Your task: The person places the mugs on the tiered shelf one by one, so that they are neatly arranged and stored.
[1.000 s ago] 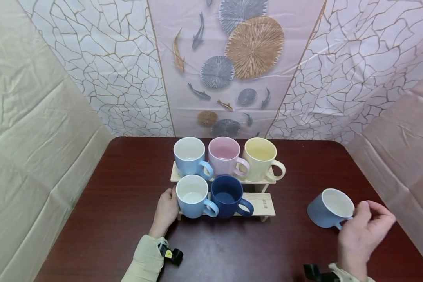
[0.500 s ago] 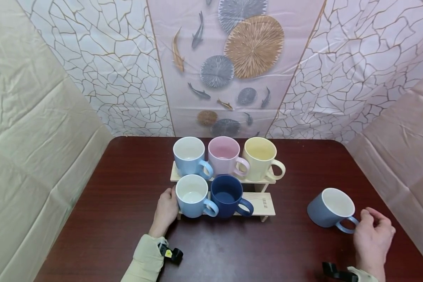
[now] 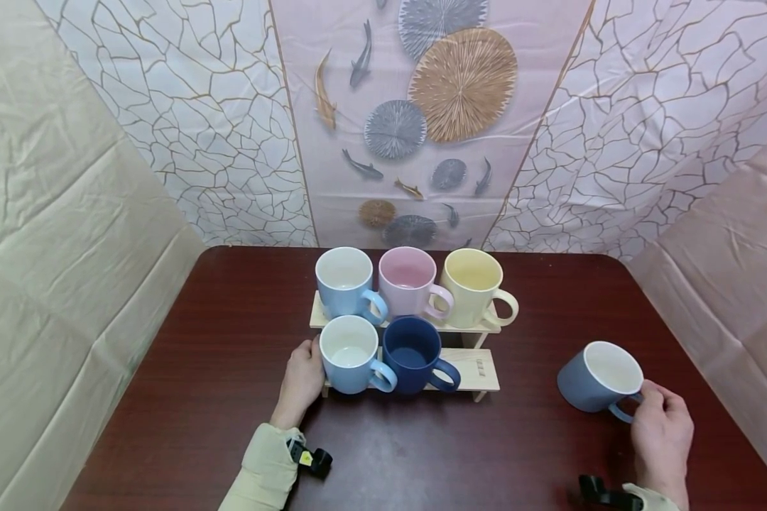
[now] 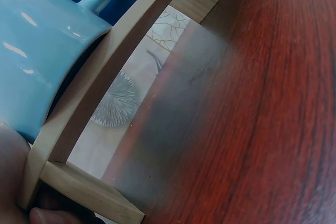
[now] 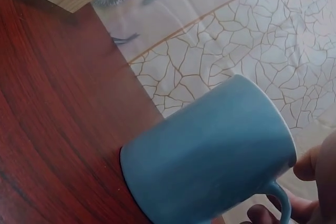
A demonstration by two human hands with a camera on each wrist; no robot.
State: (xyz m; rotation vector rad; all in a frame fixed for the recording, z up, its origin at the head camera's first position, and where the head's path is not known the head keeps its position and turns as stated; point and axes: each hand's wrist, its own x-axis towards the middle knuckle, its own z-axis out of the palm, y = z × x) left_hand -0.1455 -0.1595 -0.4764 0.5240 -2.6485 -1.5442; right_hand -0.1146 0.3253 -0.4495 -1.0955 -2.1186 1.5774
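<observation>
My left hand [image 3: 302, 380] holds the left end of a small two-step wooden rack [image 3: 469, 369]. In the left wrist view a fingertip [image 4: 50, 216] shows below the board. Beside that hand, a light blue mug [image 3: 348, 369] and a navy mug [image 3: 411, 362] stand on the lower step. Over on the right, a grey-blue mug [image 3: 591, 383] with a white inside stands upright on the table. My right hand [image 3: 661, 429] is at its handle. In the right wrist view the thumb [image 5: 306, 165] lies by the rim and curled fingers show at the handle loop.
On the rack's upper step stand a light blue mug [image 3: 344, 287], a pink mug [image 3: 404, 287] and a yellow mug [image 3: 469, 291]. All handles point right. The dark red table [image 3: 230, 326] is bordered by patterned and plain cloth hangings [image 3: 230, 121].
My right hand first drew back right from the grey-blue mug's handle, then came in again and took hold of it. The left hand and the mugs have stayed in place.
</observation>
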